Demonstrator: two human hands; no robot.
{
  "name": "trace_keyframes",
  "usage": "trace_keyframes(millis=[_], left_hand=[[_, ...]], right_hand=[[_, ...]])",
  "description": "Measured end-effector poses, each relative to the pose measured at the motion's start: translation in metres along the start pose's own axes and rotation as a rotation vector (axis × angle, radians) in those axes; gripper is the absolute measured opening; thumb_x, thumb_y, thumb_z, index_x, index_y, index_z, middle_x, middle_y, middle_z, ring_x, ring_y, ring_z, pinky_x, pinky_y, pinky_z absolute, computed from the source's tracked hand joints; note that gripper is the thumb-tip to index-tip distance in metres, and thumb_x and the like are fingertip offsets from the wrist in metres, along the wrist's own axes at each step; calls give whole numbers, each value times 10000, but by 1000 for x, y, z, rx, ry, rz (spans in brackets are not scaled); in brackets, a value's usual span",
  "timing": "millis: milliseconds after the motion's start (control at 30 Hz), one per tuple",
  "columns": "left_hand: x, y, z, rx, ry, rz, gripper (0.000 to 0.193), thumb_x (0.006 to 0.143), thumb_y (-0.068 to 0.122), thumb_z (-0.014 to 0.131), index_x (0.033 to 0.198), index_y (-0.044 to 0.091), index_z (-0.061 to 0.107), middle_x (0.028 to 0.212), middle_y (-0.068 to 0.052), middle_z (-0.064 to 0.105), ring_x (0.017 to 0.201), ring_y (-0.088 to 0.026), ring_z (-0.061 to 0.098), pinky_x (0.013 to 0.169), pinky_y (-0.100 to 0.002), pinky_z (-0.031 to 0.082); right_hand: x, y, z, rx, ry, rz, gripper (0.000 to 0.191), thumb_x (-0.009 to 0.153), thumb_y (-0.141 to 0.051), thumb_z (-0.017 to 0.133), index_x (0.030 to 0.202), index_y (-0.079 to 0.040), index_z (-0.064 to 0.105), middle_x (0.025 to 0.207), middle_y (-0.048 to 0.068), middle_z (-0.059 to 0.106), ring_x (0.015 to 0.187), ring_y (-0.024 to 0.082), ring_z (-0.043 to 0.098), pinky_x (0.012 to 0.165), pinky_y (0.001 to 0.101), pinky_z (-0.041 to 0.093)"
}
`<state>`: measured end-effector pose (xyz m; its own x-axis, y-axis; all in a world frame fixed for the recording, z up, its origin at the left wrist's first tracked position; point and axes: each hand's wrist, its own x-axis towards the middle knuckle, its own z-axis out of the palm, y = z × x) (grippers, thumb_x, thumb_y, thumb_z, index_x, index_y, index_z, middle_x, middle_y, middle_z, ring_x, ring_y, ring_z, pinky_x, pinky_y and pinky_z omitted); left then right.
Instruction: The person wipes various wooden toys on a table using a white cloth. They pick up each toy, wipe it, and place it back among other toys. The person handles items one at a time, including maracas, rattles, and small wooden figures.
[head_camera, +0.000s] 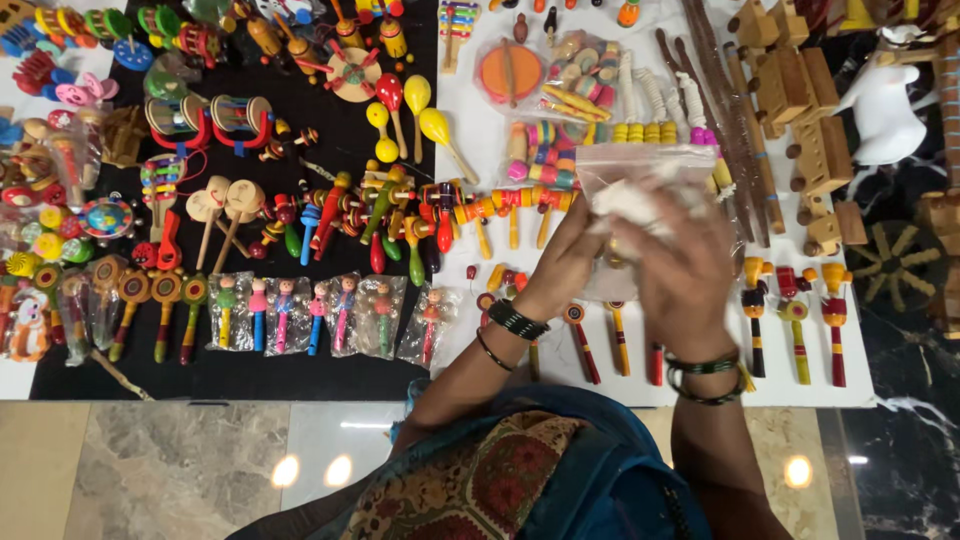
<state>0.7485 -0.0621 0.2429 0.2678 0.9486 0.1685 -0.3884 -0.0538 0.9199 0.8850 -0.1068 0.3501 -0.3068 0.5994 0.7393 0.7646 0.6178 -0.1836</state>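
A clear plastic bag (640, 175) with a white object (630, 205) inside is held up between both hands above the table (860, 390), right of the frame's centre. The left hand (565, 265) is placed at the bag's 8 o'clock side, its grip closed on the lower edge of the plastic. The right hand (685, 270) is set at the bag's 5 o'clock, seen from the back and blurred; whether its grip is pinched on the bag or only laid against it cannot be told. Dark and green bangles (705, 375) are worn on the right wrist. On the white cloth, wooden rattles (795, 315) are laid at 3 o'clock of the hands. On the black cloth (330, 375) at 9 o'clock, small bagged dolls (330, 315) are lined in a row, and yellow and red maracas (410, 110) are laid at 11 o'clock.
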Motion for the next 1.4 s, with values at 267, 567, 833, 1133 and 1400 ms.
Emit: trace_keyframes(millis=[267,567,833,1133,1400], left_hand=[[-8,30,-11,-77,-36,-15,521,1082,420,462,1447,48,468,1381,52,559,1299,-33,500,1119,-211,384],[-6,20,5,181,205,125,361,1033,312,728,1176,-15,672,937,51,546,823,-25,490,687,-201,435],[-18,10,16,-207,214,-161,454,1017,393,632,1292,33,665,850,25,495,725,-64,453,618,-230,379],[-6,-25,-11,-1085,-432,-422,690,1041,494,480,1488,-32,454,1282,-148,640,1057,-267,679,920,-370,590],[12,-112,-18,-897,-176,-396,582,1114,397,414,1524,-16,418,1376,-162,604,1180,-277,645,979,-395,575]], right_hand=[[-34,50,-14,637,303,552,349,1056,-36,568,1387,-102,658,1480,103,617,1355,236,579,1181,369,490],[-61,-11,26,1525,458,876,528,1043,-77,461,1562,-19,379,1487,116,533,1384,262,541,1216,443,435],[-63,-27,29,1671,479,790,586,1046,-74,482,1611,-46,328,1603,95,482,1507,232,488,1314,426,381],[-75,-4,5,1349,569,610,507,1158,-42,546,1625,-74,351,1530,104,467,1396,231,512,1231,418,422],[-56,-31,13,658,349,506,405,1002,95,606,1382,-42,587,1563,163,517,1388,224,561,1135,365,518]])
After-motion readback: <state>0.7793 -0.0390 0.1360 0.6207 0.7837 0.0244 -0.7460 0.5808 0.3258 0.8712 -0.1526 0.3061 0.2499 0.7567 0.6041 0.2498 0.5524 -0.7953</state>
